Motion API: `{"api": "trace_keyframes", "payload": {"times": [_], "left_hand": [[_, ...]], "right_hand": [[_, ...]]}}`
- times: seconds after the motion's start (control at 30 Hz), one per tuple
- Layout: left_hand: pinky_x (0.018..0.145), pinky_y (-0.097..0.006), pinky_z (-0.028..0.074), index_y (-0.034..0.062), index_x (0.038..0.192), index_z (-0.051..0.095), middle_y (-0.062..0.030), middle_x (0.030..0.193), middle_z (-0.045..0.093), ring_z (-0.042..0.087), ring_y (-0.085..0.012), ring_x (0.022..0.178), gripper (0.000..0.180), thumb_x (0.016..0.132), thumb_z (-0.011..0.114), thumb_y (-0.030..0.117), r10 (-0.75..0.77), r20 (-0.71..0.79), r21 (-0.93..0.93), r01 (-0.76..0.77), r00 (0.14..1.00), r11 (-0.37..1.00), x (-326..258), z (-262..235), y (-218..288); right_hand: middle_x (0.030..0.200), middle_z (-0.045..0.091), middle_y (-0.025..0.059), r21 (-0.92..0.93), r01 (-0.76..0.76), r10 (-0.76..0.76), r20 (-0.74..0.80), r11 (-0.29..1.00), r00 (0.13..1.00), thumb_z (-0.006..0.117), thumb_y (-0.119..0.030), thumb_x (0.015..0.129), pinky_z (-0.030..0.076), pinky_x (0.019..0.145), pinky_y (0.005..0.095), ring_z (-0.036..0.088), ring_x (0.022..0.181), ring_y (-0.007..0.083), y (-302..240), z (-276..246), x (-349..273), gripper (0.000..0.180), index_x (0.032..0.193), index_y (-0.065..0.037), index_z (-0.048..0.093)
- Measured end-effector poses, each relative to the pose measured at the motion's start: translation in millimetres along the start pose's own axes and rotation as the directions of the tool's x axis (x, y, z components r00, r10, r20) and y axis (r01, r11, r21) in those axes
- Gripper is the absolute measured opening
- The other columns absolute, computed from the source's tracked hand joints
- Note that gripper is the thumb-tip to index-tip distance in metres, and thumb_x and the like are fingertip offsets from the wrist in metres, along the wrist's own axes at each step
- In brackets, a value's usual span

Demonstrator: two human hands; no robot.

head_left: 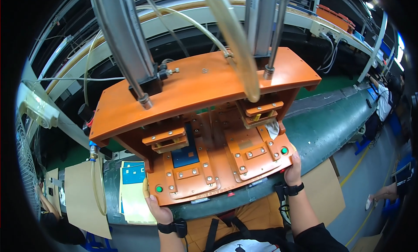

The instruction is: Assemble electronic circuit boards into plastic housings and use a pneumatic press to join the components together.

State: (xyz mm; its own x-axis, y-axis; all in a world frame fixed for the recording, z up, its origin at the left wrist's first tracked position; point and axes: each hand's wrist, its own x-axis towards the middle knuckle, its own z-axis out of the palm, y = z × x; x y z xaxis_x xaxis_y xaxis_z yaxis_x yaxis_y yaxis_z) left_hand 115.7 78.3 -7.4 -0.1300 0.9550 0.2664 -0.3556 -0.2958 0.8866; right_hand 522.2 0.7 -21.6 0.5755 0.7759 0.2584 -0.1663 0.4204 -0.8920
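An orange pneumatic press (204, 84) with two upright metal cylinders stands on the green bench in front of me. My left hand (157, 208) grips the left front corner of its base, close to a green button (159, 189). My right hand (294, 170) holds the right front corner, beside another green button (284, 150). The fingers of both hands curl round the base's sides and are partly hidden. In the left slot of the base lies a blue sheet (185, 154). A crumpled white piece (273, 129) sits by the right press block (260, 112).
Left of the press are pale yellow sheets with blue cards (133, 174) and a brown cardboard piece (87, 195). Clear air hoses (237, 47) run above. A green bench (335, 117) stretches right, where other people sit. A fan (28, 152) stands at far left.
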Motion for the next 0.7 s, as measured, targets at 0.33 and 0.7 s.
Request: {"api": "trace_keyframes", "payload": {"times": [0.33,0.7], "left_hand": [[0.109,-0.041,0.035,-0.0051,0.143,0.031,-0.0181,0.140,0.044,0.046,-0.0285,0.128,0.060,0.095,0.041,0.029,-0.047,-0.040,-0.126,0.042,0.998,0.991,-1.1,0.2,-6.0],[0.106,-0.040,0.038,-0.0034,0.138,0.041,-0.0158,0.134,0.052,0.051,-0.0279,0.122,0.055,0.098,0.043,0.034,-0.087,-0.170,-0.247,0.043,0.982,0.968,-8.3,-22.6,-19.5]], "right_hand": [[0.134,0.051,0.0142,0.015,-0.056,0.055,0.048,0.998,0.997,0.048,-0.031,0.094,0.034,0.108,0.0322,0.049,0.124,0.0202,-5.5,-1.4,1.0,0.060,0.140,0.006,0.037],[0.107,0.069,0.0094,-0.465,-0.333,0.524,0.379,0.821,0.763,0.039,-0.037,0.103,0.051,0.077,0.0267,0.067,0.086,0.0148,-76.5,-84.4,72.7,0.048,0.121,0.001,0.062]]}}
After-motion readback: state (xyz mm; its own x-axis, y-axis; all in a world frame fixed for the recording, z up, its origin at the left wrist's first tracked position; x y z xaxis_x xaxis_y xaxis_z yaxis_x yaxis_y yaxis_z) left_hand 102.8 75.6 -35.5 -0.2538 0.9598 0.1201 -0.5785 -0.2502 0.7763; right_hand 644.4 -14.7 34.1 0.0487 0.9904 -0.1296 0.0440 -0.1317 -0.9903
